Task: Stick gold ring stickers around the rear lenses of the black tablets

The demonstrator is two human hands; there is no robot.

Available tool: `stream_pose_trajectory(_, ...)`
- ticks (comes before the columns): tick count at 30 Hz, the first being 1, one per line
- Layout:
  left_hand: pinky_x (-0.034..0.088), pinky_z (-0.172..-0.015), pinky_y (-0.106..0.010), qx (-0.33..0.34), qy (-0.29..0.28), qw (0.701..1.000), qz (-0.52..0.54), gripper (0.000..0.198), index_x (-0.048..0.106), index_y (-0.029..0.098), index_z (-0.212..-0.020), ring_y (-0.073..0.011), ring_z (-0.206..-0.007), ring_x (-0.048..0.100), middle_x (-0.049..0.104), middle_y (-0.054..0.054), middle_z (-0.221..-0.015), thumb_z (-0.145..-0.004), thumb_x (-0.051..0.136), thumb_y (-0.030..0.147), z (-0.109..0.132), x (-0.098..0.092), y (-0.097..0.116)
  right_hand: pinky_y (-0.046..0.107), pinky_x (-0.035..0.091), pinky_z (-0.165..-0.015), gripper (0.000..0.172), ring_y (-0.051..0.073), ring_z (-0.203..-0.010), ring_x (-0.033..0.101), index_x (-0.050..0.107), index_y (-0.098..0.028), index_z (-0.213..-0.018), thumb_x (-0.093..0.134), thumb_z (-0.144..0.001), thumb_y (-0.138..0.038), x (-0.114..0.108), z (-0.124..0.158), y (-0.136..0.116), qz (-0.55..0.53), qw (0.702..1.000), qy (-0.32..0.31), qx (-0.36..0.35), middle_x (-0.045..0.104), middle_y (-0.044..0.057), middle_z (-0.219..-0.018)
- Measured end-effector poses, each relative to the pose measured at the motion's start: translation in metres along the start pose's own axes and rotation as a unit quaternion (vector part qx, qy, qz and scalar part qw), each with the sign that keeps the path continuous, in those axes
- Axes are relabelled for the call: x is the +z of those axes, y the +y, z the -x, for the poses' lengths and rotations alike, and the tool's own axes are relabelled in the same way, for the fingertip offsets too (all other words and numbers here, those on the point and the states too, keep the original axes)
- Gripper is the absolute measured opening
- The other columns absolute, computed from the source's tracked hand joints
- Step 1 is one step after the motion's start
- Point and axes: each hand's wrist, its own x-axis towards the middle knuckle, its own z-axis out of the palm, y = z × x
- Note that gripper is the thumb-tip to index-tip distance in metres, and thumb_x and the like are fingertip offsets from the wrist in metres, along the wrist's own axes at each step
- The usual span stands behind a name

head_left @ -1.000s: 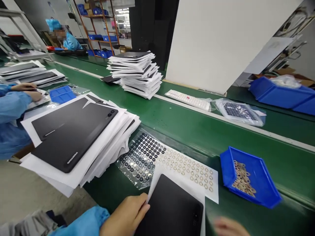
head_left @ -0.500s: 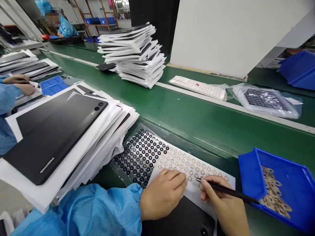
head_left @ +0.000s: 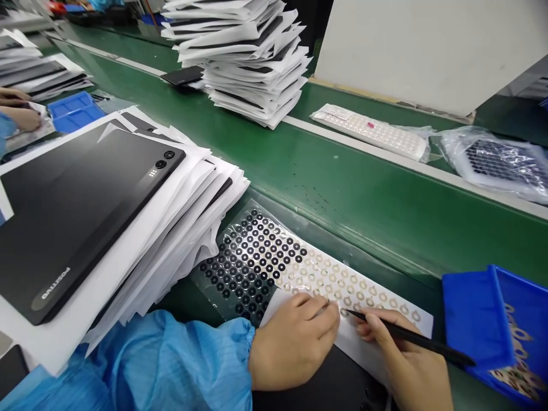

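Observation:
My right hand (head_left: 413,359) grips black tweezers (head_left: 428,341), their tips at a pale ring on a white sheet of ring stickers (head_left: 385,299). Close to the tips, my left hand (head_left: 295,342) lies over the sheet's near edge with bent fingers held together. Its fingertips point down and whatever is between them is hidden. At the sheet's left part, black rings (head_left: 257,248) sit in rows, partly under clear film. A dark tablet (head_left: 329,374) lies below my hands, largely covered by them and by white paper.
At left rises a stack of tablets (head_left: 98,200) interleaved with white paper. Another paper-layered stack (head_left: 257,74) stands across the green bench. A blue bin (head_left: 471,319) with loose rings is at right. Bagged sheets (head_left: 500,165) lie beyond. A co-worker's hand (head_left: 21,111) shows far left.
The view has tilted down and shifted left, so the bench things sit elsewhere in the picture. The tweezer tips have come together at a ring near my left fingertips.

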Motion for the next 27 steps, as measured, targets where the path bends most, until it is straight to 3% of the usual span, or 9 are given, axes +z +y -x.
stream_pose_trajectory(7, 0.042, -0.09, -0.037, -0.002, -0.002, 1.0, 0.001, 0.03, 0.057, 0.003, -0.114, -0.0245, -0.108, 0.049, 0.054, -0.014, -0.122, -0.094, 0.038, 0.014, 0.001, 0.002, 0.001, 0.027, 0.054, -0.057, 0.032, 0.021, -0.06, 0.064, 0.067, -0.02, -0.068, 0.062, -0.079, -0.05, -0.003, 0.002, 0.001, -0.035, 0.999, 0.027, 0.03, 0.067, 0.006, -0.062)
stream_pose_trajectory(12, 0.04, -0.093, -0.038, -0.01, 0.017, 1.0, 0.019, 0.031, 0.054, 0.002, -0.118, -0.0254, -0.11, 0.048, 0.055, -0.014, -0.12, -0.095, 0.037, 0.012, 0.0, -0.001, 0.003, 0.025, 0.051, -0.051, 0.028, 0.017, -0.053, 0.06, 0.07, -0.02, -0.072, 0.067, -0.078, -0.047, -0.018, 0.028, -0.002, -0.137, 0.988, 0.059, 0.043, 0.065, 0.005, -0.061)
stream_pose_trajectory(17, 0.042, -0.091, -0.034, 0.068, 0.044, 0.991, 0.105, 0.027, 0.058, 0.004, -0.108, -0.0203, -0.1, 0.052, 0.061, -0.01, -0.106, -0.097, 0.034, 0.011, 0.003, -0.005, 0.021, 0.023, 0.047, -0.041, 0.028, 0.014, -0.043, 0.055, 0.072, -0.02, -0.068, 0.072, -0.073, -0.047, -0.029, 0.06, 0.008, -0.234, 0.966, 0.063, 0.087, 0.063, 0.005, -0.054)
stream_pose_trajectory(21, 0.045, -0.084, -0.031, 0.106, 0.009, 0.984, 0.141, 0.027, 0.06, 0.004, -0.104, -0.0191, -0.095, 0.054, 0.061, -0.01, -0.103, -0.097, 0.035, 0.011, 0.007, -0.002, 0.033, 0.023, 0.048, -0.041, 0.026, 0.014, -0.044, 0.055, 0.072, -0.019, -0.068, 0.072, -0.074, -0.045, -0.028, 0.073, 0.02, -0.234, 0.964, 0.063, 0.111, 0.063, 0.005, -0.056)
stream_pose_trajectory(27, 0.045, -0.085, -0.032, 0.116, -0.023, 0.984, 0.132, 0.028, 0.06, 0.004, -0.103, -0.0201, -0.098, 0.053, 0.061, -0.01, -0.107, -0.098, 0.033, 0.01, 0.007, 0.0, 0.032, 0.024, 0.049, -0.047, 0.024, 0.016, -0.05, 0.057, 0.07, -0.018, -0.073, 0.065, -0.081, -0.04, -0.026, 0.076, 0.029, -0.178, 0.979, 0.023, 0.1, 0.063, 0.005, -0.06)
